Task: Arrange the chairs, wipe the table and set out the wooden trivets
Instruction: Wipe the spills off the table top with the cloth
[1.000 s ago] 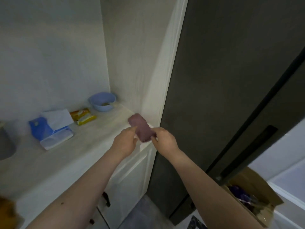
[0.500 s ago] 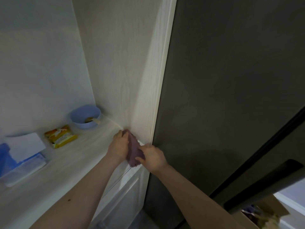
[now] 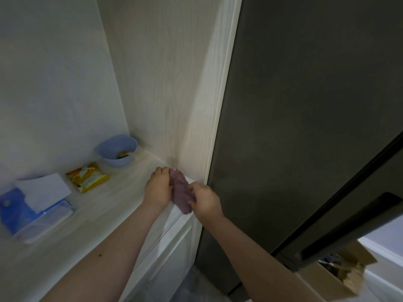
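A folded purple cloth (image 3: 180, 190) lies at the right front corner of a pale wooden counter (image 3: 113, 201), against the side panel. My left hand (image 3: 158, 188) grips its left side with curled fingers. My right hand (image 3: 204, 200) pinches its near right end. No chairs, table or wooden trivets are in view.
On the counter stand a blue bowl (image 3: 117, 152) in the back corner, a yellow snack packet (image 3: 88, 179) and a blue tissue pack (image 3: 32, 211). A tall dark fridge (image 3: 305, 127) rises on the right. An open cardboard box (image 3: 340, 277) sits on the floor at lower right.
Both hands carried the cloth from above the counter's edge down onto its right corner by the side panel. The view tilted and moved closer.
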A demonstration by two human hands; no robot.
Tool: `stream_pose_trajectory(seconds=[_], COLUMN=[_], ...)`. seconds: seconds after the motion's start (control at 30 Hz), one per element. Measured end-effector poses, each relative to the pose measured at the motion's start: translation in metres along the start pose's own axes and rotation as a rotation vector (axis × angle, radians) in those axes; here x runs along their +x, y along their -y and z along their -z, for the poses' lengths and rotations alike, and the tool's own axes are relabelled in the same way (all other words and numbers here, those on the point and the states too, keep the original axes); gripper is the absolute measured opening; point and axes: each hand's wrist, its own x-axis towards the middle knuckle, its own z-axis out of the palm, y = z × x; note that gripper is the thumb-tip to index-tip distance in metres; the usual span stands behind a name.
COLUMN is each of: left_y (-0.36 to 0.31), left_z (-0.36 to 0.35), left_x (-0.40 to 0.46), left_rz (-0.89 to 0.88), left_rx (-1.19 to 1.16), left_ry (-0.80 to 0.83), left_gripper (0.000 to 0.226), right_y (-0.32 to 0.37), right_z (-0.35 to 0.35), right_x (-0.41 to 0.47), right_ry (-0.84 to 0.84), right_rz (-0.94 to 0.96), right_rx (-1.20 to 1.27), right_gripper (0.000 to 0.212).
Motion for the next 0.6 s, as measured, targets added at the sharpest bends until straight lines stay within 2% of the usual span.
stream_pose_trajectory(seconds=[0.1,0.2,0.3,0.43,0.5,0.6], left_y=[0.006,0.010,0.009,-0.014,-0.030,-0.060], left_z=[0.004,0.009,0.017,0.029,0.033,0.035], left_x=[-0.008,-0.014,-0.023,-0.039,-0.048,-0.071], left_rz=[-0.008,-0.061,-0.141,-0.304,-0.383,-0.514], left_rx=[-0.094,-0.213,-0.307,-0.349,-0.364,-0.408], left_ry=[0.003,-0.004,-0.048,-0.108,-0.096,-0.026], left_gripper=[0.013,0.001,0.004,0.005,0.001,0.007], right_y=[0.005,0.008,0.009,0.009,0.010,0.005], right_z=[-0.003,-0.004,-0.001,0.008,0.015,0.027], right_x=[-0.007,-0.013,-0.026,-0.051,-0.065,-0.098], right_ry=[-0.025,-0.046,-0.089,-0.225,-0.292,-0.371], right_rz=[-0.052,-0.132,-0.201,-0.229,-0.223,-0.289], right_rx=[0.032,0.108,0.224,0.335,0.379,0.392], right_gripper=[0.023,0.034,0.049,0.042,0.040,0.051])
